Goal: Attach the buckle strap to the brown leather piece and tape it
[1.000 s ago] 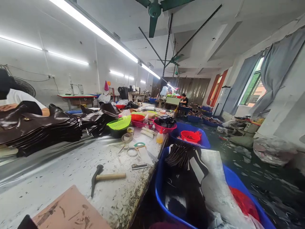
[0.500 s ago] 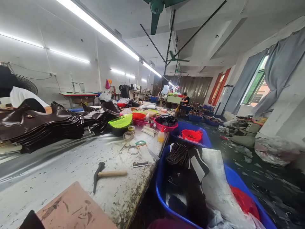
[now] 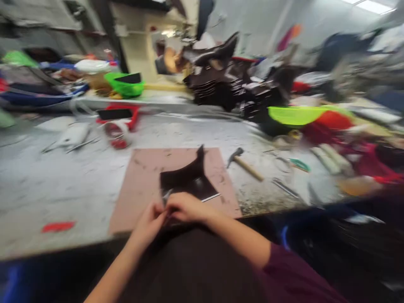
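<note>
Dark brown glossy curved piece (image 3: pixel 181 180): near-left corner between the hands
Left hand (image 3: pixel 150 221): fingers narrow, pinching that corner
Right hand (image 3: pixel 184 207): fingers curled narrow on it, beside the left
Pink rectangular mat (image 3: pixel 129 206): beneath the piece
Wooden-handled black-headed hammer (image 3: pixel 249 168): just right of the mat

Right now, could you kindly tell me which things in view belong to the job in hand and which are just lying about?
Seemingly part of the job:
dark piece, its near corner apparently pinched by the left hand and right hand
pink board below it

Lying about, untouched:
hammer beside the board
red strip
green-handled tool
yellow-green basket
</note>
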`<state>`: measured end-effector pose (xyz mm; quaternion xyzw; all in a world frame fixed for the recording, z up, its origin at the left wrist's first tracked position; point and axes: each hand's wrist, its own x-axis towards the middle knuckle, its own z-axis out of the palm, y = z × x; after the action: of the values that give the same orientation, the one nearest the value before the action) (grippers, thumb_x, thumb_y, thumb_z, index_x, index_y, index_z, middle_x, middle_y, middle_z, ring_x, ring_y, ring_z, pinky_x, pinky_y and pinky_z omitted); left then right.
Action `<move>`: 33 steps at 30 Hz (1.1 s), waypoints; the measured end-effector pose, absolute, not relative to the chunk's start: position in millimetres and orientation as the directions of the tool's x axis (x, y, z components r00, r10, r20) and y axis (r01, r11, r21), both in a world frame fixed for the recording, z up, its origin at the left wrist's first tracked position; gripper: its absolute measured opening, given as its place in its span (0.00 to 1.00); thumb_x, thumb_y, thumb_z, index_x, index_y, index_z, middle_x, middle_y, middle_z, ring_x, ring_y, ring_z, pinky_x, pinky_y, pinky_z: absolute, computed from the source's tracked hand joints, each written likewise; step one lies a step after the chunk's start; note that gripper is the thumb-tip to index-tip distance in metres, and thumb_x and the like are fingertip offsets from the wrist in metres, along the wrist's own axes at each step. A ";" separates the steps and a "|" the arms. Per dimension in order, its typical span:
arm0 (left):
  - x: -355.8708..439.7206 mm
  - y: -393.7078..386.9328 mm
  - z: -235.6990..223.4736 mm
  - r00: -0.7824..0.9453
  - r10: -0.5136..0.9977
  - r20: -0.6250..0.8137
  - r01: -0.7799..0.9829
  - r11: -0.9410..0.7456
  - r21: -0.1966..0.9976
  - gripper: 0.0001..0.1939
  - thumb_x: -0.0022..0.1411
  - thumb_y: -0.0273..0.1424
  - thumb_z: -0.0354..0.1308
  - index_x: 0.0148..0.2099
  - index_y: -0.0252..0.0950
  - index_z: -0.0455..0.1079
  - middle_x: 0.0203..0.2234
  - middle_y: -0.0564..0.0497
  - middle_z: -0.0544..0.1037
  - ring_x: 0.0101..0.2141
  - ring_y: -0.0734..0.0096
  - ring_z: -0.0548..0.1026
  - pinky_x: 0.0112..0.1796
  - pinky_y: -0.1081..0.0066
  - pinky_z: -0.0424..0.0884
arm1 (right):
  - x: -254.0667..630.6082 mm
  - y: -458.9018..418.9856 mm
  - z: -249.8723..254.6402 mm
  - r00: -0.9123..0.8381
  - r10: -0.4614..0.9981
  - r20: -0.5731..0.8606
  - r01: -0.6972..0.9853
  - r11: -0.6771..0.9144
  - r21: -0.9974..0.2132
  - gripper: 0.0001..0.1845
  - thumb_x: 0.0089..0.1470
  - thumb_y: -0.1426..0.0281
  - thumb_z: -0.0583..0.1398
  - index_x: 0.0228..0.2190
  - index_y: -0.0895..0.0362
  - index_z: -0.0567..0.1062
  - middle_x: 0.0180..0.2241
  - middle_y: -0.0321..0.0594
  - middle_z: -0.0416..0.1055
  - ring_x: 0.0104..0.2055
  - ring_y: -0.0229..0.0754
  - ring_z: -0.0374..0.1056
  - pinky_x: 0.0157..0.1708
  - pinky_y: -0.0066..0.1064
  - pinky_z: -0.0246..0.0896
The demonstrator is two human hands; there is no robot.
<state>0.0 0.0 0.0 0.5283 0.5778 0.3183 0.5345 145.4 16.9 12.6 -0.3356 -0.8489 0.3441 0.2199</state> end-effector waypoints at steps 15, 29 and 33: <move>-12.2 -25.4 -3.3 0.153 0.914 -0.376 0.119 0.360 0.925 0.12 0.47 0.26 0.55 0.26 0.38 0.52 0.19 0.59 0.66 0.20 0.75 0.69 0.23 0.74 0.66 | 149.9 -6.2 -13.3 -0.648 0.712 0.271 0.399 0.620 -0.676 0.10 0.46 0.83 0.58 0.25 0.57 0.66 0.27 0.36 0.65 0.31 0.38 0.60 0.31 0.29 0.54; -11.8 -23.6 1.9 0.176 0.897 -0.405 0.149 0.383 0.912 0.08 0.47 0.29 0.54 0.30 0.37 0.56 0.19 0.59 0.66 0.21 0.72 0.71 0.24 0.73 0.68 | 159.4 -16.5 -11.8 -0.570 0.716 0.402 0.342 0.652 -0.677 0.06 0.52 0.77 0.53 0.28 0.54 0.63 0.37 0.43 0.68 0.39 0.44 0.63 0.38 0.38 0.59; -11.3 -25.5 1.6 0.158 0.915 -0.372 0.237 0.330 0.914 0.12 0.47 0.30 0.52 0.38 0.36 0.66 0.22 0.57 0.67 0.22 0.72 0.71 0.28 0.70 0.69 | 184.3 -22.8 -7.1 -0.410 0.855 0.317 0.188 0.420 -0.888 0.04 0.58 0.72 0.50 0.31 0.52 0.58 0.28 0.33 0.69 0.32 0.38 0.67 0.44 0.40 0.59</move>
<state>-11.3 -25.5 1.6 0.4980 0.5782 0.2946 0.5752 184.3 -22.8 -7.1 -0.3547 -0.7352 0.4054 0.4115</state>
